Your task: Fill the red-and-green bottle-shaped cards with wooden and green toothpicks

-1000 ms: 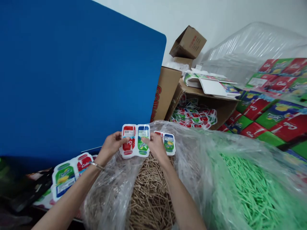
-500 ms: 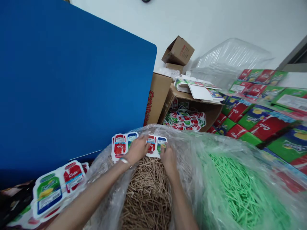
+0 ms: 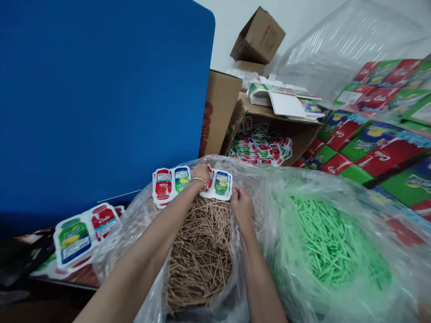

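A die-cut card [image 3: 221, 183] printed with a cola and a lemon drink jar lies over the far end of a clear bag full of brown paper shreds [image 3: 202, 251]. My left hand [image 3: 201, 174], a bracelet at its wrist, is closed over the card's left part and hides most of the red jar. At the lower right corner, the curled fingers of my right hand [image 3: 241, 204] pinch the card's edge; their tips are partly hidden. Left of my left hand rests a small stack of matching cards [image 3: 164, 186].
More cards [image 3: 74, 240] lie at the lower left. Beside the brown bag is a bag of green shreds [image 3: 332, 246]. Behind stand an open carton of cards [image 3: 261, 150], a blue panel [image 3: 101, 98] and stacked printed drink boxes [image 3: 377, 148].
The view has tilted down, so the background sits higher. My left hand has shifted right across the card, and my right hand has moved from its front to its lower right corner.
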`<state>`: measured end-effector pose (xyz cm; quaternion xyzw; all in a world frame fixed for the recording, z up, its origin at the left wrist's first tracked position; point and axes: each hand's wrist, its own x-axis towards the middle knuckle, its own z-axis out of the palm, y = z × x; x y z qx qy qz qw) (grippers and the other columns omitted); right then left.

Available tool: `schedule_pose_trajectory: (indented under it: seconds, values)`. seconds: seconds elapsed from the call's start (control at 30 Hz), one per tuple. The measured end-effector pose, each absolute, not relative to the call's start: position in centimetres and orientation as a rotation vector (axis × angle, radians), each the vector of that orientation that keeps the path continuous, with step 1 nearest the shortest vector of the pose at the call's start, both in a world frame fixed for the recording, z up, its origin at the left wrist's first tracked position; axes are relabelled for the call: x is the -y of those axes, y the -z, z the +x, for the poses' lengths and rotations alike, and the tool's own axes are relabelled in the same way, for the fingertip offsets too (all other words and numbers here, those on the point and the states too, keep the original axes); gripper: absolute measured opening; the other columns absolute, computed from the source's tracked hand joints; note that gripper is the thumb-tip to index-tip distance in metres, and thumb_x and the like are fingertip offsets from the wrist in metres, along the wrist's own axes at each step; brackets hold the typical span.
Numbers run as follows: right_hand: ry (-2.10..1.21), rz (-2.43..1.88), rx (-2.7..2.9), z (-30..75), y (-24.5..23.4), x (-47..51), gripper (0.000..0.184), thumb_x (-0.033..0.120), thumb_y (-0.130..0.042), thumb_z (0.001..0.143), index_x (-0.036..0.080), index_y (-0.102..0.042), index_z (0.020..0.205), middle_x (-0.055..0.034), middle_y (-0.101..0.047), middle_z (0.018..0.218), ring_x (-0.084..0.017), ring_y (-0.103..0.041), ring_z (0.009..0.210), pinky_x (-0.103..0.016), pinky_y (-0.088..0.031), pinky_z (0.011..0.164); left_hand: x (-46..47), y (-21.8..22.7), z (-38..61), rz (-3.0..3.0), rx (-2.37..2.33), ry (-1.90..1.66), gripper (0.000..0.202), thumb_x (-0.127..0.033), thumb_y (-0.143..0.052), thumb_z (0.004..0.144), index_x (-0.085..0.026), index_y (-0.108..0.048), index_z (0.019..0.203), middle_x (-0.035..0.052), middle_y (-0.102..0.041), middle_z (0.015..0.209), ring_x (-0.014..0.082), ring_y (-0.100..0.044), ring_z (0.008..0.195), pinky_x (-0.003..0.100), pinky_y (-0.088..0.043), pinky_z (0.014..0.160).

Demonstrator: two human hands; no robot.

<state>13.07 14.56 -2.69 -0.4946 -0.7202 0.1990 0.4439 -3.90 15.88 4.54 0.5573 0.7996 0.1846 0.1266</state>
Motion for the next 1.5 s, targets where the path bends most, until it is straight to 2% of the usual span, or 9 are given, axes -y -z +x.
schedule_pose_trajectory:
  seconds: [0.23, 0.37, 0.47, 0.67, 0.8, 0.93, 1.07, 1.3, 1.5]
  values:
    - [-0.554, -1.171, 1.724, 12.9, 2.6, -14.3, 0.031, 0.027, -0.041, 0.083, 0.013, -0.066, 0.094, -0.0136, -0.069, 0.092, -0.025, -0.062, 0.087, -0.038, -0.045, 0.084, -14.7, -6.5, -3.5, 1.634, -2.299, -0.706, 0.029, -0.029, -0.059, 0.087, -0.015, -0.058, 0.113, 0.0096, -0.06, 0.118, 0.0245, -0.06, 0.102, 0.047, -0.048, 0.086]
    - [-0.619, -1.097, 1.63, 12.9, 2.0, -13.8, 0.048, 0.039, -0.046, 0.083, 0.008, -0.052, 0.119, -0.0199, -0.058, 0.116, -0.024, -0.058, 0.099, -0.037, -0.048, 0.082, -11.0, -7.9, -3.4, 1.695, -2.136, -0.964, 0.02, -0.026, -0.053, 0.09, -0.015, -0.065, 0.101, 0.0081, -0.066, 0.109, 0.0236, -0.058, 0.106, 0.041, -0.044, 0.09]
    - [-0.708, -1.006, 1.597, 13.3, 0.7, -11.8, 0.058, 0.044, -0.053, 0.081, 0.011, -0.044, 0.127, -0.0169, -0.057, 0.121, -0.023, -0.057, 0.106, -0.035, -0.049, 0.084, -6.2, -8.6, -3.1, 1.671, -1.926, -1.112, 0.024, -0.032, -0.052, 0.088, -0.014, -0.068, 0.084, 0.0031, -0.071, 0.081, 0.0182, -0.066, 0.079, 0.028, -0.05, 0.07]
    - [-1.218, -0.998, 1.662, 14.9, -1.0, -2.7, 0.025, 0.039, -0.055, 0.085, 0.018, -0.065, 0.094, -0.0015, -0.069, 0.072, -0.017, -0.064, 0.063, -0.025, -0.051, 0.057, 3.9, -6.3, -2.5, 1.117, -1.552, -1.228, 0.029, -0.042, -0.068, 0.071, -0.017, -0.063, 0.084, 0.0013, -0.072, 0.071, 0.0186, -0.066, 0.06, 0.027, -0.053, 0.053]
    - [-1.383, -0.935, 1.933, 15.8, 2.3, 1.5, 0.029, 0.027, -0.039, 0.093, 0.019, -0.063, 0.106, -0.0041, -0.071, 0.086, -0.018, -0.067, 0.076, -0.027, -0.054, 0.069, 8.6, -2.6, -2.9, 0.879, -1.665, -1.111, 0.035, -0.047, -0.069, 0.07, -0.016, -0.061, 0.056, -0.0006, -0.064, 0.048, 0.015, -0.057, 0.044, 0.021, -0.043, 0.041]
    - [-0.872, -1.066, 2.426, 15.9, 7.1, 2.7, 0.045, 0.002, -0.041, 0.078, 0.014, -0.059, 0.118, -0.013, -0.067, 0.106, -0.026, -0.063, 0.101, -0.038, -0.051, 0.087, 12.0, -0.1, -3.7, 0.755, -1.833, -1.233, 0.038, -0.051, -0.067, 0.071, -0.016, -0.063, 0.056, -0.0008, -0.065, 0.05, 0.0165, -0.059, 0.048, 0.022, -0.046, 0.046]
    - [-0.351, -1.198, 2.664, 14.4, 10.5, 3.7, 0.042, -0.004, -0.046, 0.072, 0.008, -0.065, 0.108, -0.0179, -0.067, 0.105, -0.031, -0.059, 0.106, -0.047, -0.046, 0.092, 13.6, 0.4, -4.6, 0.528, -1.871, -1.308, 0.035, -0.051, -0.073, 0.064, -0.017, -0.066, 0.06, -0.0008, -0.067, 0.052, 0.0209, -0.064, 0.055, 0.023, -0.052, 0.05]
    - [-0.039, -0.973, 2.633, 14.0, 14.6, 6.2, 0.05, -0.006, -0.036, 0.078, -0.001, -0.049, 0.126, -0.0275, -0.054, 0.126, -0.037, -0.048, 0.121, -0.058, -0.04, 0.097, 13.0, 0.7, -5.7, 0.51, -1.875, -1.388, 0.032, -0.047, -0.077, 0.061, -0.016, -0.073, 0.07, 0.0013, -0.075, 0.064, 0.0225, -0.068, 0.067, 0.022, -0.055, 0.059]
    - [0.044, -0.763, 2.69, 15.6, 15.8, 4.7, 0.055, -0.008, -0.041, 0.073, -0.004, -0.045, 0.128, -0.0287, -0.053, 0.126, -0.039, -0.044, 0.123, -0.059, -0.041, 0.096, 12.7, 0.6, -5.7, 0.374, -1.826, -1.503, 0.034, -0.046, -0.08, 0.058, -0.016, -0.073, 0.074, 0.0004, -0.074, 0.061, 0.0214, -0.069, 0.058, 0.023, -0.057, 0.055]
